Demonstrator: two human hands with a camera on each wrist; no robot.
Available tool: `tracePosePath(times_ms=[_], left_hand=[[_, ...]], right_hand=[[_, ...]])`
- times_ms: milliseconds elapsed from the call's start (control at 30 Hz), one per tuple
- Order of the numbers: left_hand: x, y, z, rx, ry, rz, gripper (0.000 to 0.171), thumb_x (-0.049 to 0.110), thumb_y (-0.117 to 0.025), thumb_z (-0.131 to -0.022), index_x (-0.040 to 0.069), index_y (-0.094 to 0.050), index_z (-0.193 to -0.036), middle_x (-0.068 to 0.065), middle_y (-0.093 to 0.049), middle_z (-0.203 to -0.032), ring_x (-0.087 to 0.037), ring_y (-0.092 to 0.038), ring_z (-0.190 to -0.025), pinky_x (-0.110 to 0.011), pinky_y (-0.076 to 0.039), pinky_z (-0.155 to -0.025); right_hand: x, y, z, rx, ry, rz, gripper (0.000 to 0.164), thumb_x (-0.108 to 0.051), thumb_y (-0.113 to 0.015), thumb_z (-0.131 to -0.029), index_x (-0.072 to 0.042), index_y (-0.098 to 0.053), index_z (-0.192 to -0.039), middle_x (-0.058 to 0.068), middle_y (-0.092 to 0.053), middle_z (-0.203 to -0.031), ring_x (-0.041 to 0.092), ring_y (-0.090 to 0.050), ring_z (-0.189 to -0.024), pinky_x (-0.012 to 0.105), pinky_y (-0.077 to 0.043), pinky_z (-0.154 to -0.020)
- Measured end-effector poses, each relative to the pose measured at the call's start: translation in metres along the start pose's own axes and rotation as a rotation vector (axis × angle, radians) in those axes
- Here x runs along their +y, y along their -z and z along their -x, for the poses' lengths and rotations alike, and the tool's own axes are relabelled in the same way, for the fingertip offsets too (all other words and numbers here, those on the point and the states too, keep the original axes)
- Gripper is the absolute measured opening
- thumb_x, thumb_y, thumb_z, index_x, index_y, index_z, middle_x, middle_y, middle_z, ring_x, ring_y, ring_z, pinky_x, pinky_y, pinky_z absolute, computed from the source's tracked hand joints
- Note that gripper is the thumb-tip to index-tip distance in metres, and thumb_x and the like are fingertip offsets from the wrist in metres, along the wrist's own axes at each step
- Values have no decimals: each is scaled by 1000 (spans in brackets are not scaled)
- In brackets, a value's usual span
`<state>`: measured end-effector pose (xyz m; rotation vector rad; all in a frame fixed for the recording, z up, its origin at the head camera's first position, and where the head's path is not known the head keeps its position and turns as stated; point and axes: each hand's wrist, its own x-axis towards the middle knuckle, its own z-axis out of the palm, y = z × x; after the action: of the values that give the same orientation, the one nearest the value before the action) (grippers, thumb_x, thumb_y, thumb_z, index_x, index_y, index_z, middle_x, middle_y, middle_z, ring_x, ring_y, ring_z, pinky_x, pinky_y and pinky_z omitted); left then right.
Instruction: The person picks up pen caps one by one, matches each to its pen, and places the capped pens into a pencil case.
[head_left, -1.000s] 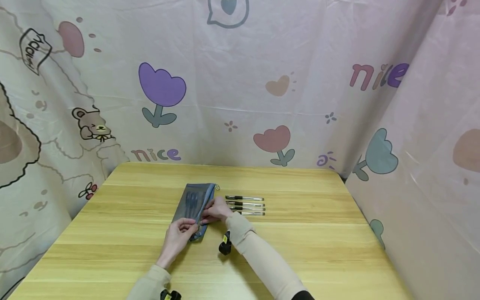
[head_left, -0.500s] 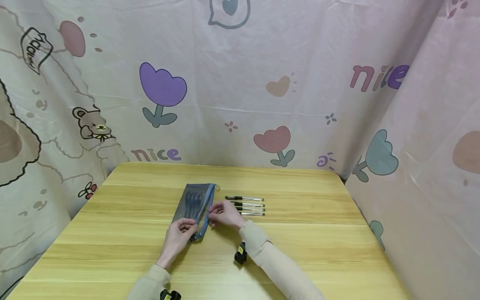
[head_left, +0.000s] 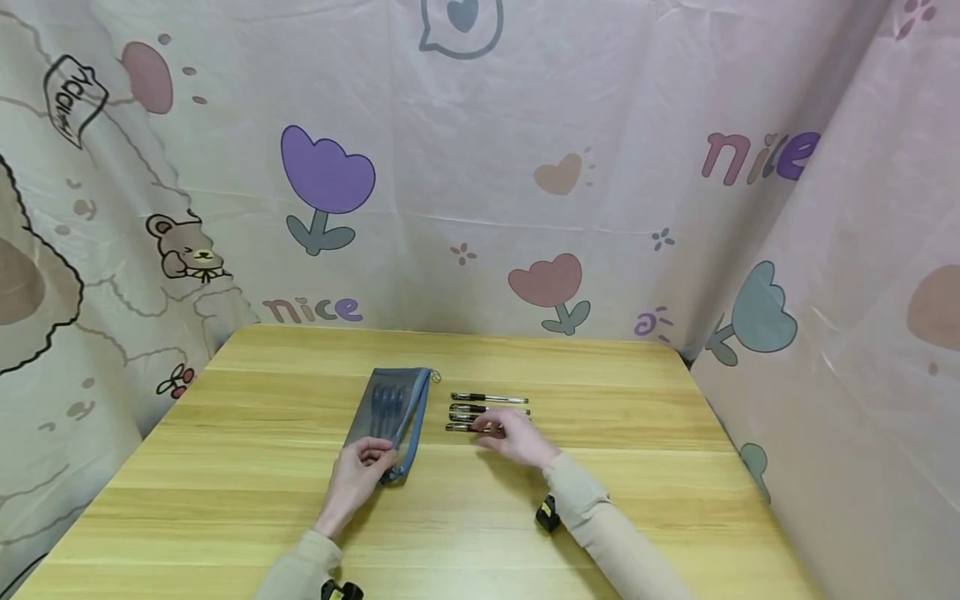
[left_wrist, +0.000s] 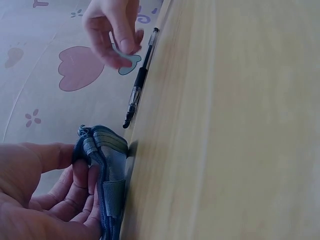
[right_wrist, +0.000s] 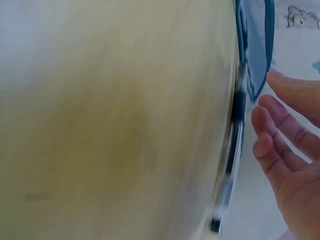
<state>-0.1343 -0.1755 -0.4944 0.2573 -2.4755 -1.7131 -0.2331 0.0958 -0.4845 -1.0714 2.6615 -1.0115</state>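
A blue-grey mesh zip pouch [head_left: 365,398] lies on the table, its zipped edge spread open and several dark pens [head_left: 387,408] showing through the mesh. My left hand [head_left: 358,475] pinches the near end of that edge between thumb and fingers; the left wrist view shows the pouch's zip end [left_wrist: 115,165] in its grip. To the right, several clear pens with black grips lie in a row, the farthest pen [head_left: 491,398] slightly apart. My right hand [head_left: 517,437] hovers over the nearest pen [head_left: 459,427], fingers loosely bent with nothing between them, hiding parts of the row.
The wooden table [head_left: 637,467] reaches back to a patterned curtain [head_left: 450,167], which also hangs along both sides. A metal ring [head_left: 436,376] hangs at the pouch's far corner. Black wrist cameras [head_left: 549,514] sit under both wrists.
My right hand has come away from the pouch's opening and moved right to the pens. Another pen now shows inside the pouch, whose opening has widened. My left hand stays in place.
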Motion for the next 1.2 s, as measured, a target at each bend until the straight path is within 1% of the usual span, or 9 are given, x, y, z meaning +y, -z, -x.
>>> tracePosePath(times_ms=[100, 167, 267, 333, 533, 667, 867, 1033, 1200], left_hand=[[0, 0, 0, -1, 3, 3, 20, 8, -70, -93, -5, -69, -107, -14, -72, -93, -4, -61, -73, -17, -50, -70], [0, 0, 0, -3, 7, 5, 20, 8, -70, -93, -5, -68, -108, -14, -72, -93, -4, -61, -73, -18, -50, -70], [0, 0, 0, -6, 10, 2, 20, 8, -70, -93, -5, -68, -108, -13, -72, -93, -4, -61, -74, -18, -50, -70], [0, 0, 0, -5, 8, -1, 20, 9, -70, -93, -5, -69, -107, -13, -72, -93, -4, -61, -73, -18, -50, -70], [0, 0, -1, 1, 2, -11, 19, 8, -70, -93, -4, -69, -107, -14, -73, -92, -4, -61, -73, -18, -50, -70], [0, 0, 0, -3, 5, -7, 19, 8, -70, -93, -5, -69, -107, -14, -72, -93, -4, -61, -73, -18, -50, -70], [0, 0, 0, -3, 4, -3, 19, 8, -70, -93, -5, -69, -107, -14, -72, -92, -4, -61, -73, -18, -50, -70], [0, 0, 0, -4, 3, -2, 18, 7, -70, -93, -5, -69, -107, -14, -72, -92, -4, -61, -73, -19, -50, -69], [0, -1, 0, 0, 1, -3, 18, 7, -70, -93, -5, -69, -106, -14, -72, -91, -4, -61, -72, -19, -50, -69]], right_hand=[[7, 7, 5, 19, -5, 96, 27, -10, -75, -87, -4, -72, -113, 7, -71, -105, 10, -58, -81, 22, -50, -75], [11, 11, 7, 21, -5, 134, 28, -12, -76, -86, -5, -72, -113, 6, -71, -106, 14, -60, -86, 27, -52, -80], [13, 14, 8, 23, -2, 157, 28, -12, -77, -85, -4, -72, -112, 7, -71, -108, 21, -64, -98, 37, -53, -92], [14, 15, 8, 23, -4, 161, 28, -11, -78, -85, -3, -73, -111, 8, -72, -109, 24, -65, -103, 42, -53, -96], [15, 17, 6, 29, -15, 179, 23, -10, -79, -83, -3, -74, -105, 9, -72, -105, 25, -66, -100, 44, -54, -94], [16, 16, 4, 20, -20, 193, 21, -10, -79, -83, -4, -75, -103, 9, -73, -105, 27, -66, -105, 48, -51, -99], [15, 16, 2, 12, -28, 184, 17, -7, -78, -83, -4, -76, -100, 10, -73, -104, 29, -66, -105, 50, -50, -99], [15, 15, 0, -3, -43, 184, 17, -6, -77, -84, -4, -76, -101, 10, -73, -105, 29, -66, -105, 49, -50, -100], [15, 12, -4, -9, -76, 195, 18, -6, -75, -86, -4, -75, -103, 10, -74, -105, 30, -65, -109, 49, -50, -102]])
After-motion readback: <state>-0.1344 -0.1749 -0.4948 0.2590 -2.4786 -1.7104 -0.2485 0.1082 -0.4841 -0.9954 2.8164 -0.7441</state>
